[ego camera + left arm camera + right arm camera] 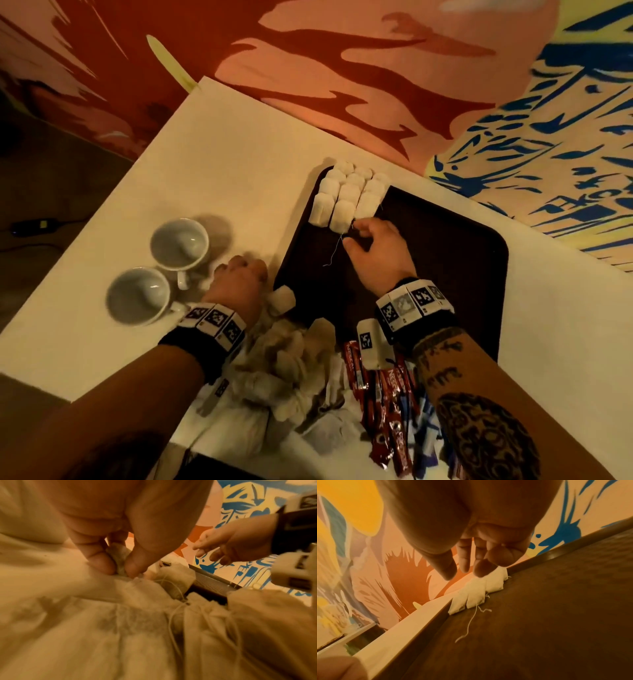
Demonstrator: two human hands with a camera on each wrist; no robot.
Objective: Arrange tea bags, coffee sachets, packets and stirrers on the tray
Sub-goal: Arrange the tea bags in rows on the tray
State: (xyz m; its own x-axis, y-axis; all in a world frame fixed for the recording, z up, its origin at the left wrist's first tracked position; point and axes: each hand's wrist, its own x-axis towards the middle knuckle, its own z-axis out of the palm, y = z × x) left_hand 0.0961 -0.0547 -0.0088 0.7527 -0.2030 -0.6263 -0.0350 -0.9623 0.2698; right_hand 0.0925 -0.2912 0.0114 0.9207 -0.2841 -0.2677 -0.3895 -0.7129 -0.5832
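Note:
A dark tray [445, 257] lies on the white table [222, 154]. Several white tea bags [346, 195] sit in neat rows in its far left corner, also low in the right wrist view [476, 592], with a loose string trailing onto the tray. My right hand [352, 233] hovers just in front of those rows, fingers relaxed and holding nothing [464, 574]. My left hand [239, 274] is at the tray's left edge over a loose pile of tea bags [274, 370]. Its thumb and finger pinch one tea bag [118, 555].
Two white cups [180, 243] [138, 296] stand left of my left hand. One tea bag [282, 299] leans on the tray's near left rim. Red coffee sachets [387, 394] and blue packets [428, 431] lie by my right forearm. A painted wall rises behind the table.

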